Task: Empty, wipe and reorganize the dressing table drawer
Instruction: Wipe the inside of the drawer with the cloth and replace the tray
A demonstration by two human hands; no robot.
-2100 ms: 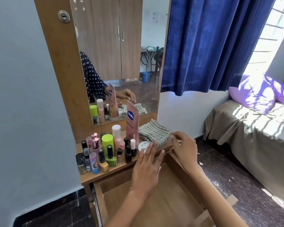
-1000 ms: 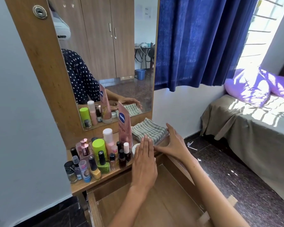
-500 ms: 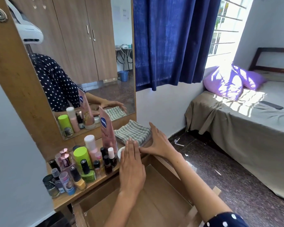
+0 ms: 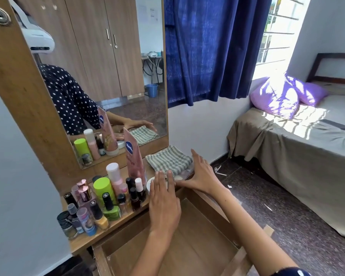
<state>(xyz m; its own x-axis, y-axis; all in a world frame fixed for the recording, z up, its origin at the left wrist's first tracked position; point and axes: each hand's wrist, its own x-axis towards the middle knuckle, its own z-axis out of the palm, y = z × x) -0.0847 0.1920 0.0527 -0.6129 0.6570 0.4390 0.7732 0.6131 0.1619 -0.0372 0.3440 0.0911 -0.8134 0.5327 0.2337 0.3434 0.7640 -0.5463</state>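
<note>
The drawer is pulled out under the table. The left hand lies flat with straight fingers over a white jar. The right hand, fingers also straight, touches the side of the striped cloth. Bottles stand at the left.

Crowded dressing-table surface below the mirror.
Nail polish bottles and a green-capped can cluster at left, a pink tube stands behind, and a folded striped cloth lies at right.
</note>
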